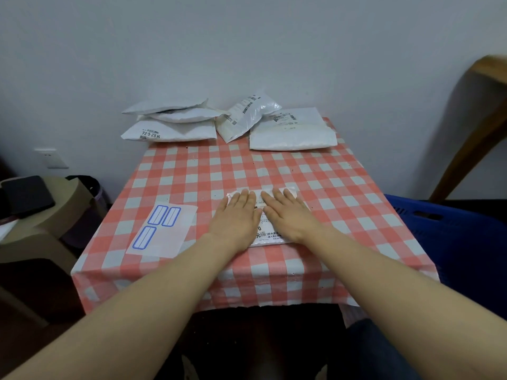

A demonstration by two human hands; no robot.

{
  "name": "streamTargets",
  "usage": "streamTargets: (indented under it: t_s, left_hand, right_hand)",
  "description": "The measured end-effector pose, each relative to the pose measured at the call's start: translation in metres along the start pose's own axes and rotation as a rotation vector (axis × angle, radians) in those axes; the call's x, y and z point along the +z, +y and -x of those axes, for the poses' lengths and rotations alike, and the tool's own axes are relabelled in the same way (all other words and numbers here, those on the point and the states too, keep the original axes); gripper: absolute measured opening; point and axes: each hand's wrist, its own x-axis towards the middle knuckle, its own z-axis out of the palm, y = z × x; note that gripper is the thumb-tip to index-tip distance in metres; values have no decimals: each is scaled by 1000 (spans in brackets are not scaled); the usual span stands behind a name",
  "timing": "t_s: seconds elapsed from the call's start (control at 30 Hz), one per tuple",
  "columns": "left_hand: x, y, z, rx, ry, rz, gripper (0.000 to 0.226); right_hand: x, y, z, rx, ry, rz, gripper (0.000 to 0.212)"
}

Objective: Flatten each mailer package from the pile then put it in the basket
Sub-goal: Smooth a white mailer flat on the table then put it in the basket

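Both flat palms, left hand (236, 219) and right hand (292, 215), press crinkly white mailer (270, 237).

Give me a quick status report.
Left hand and right hand flat, pressing mailer. Pile waits at the table's far edge. Basket right, nothing blocking.

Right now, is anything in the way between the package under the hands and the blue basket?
Nothing visible is. The mailer lies flat under the left hand and right hand. Between it and the blue basket, beside the table on the right, there is only bare checkered tablecloth.
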Motion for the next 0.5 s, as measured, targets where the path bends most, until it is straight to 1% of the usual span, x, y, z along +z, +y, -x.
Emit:
streamTargets:
  t_s: [0.1,0.17,0.5]
  left_hand:
    - [6,1,1,5,-12,0,54]
    - [7,2,2,2,-6,-23,54]
    - [6,4,0,-15,-18,-47,54]
  right_hand:
    - [8,-1,2,12,21,130,51]
    - [9,-3,3,9,31,173,51]
    - [10,-2,2,12,35,153,51]
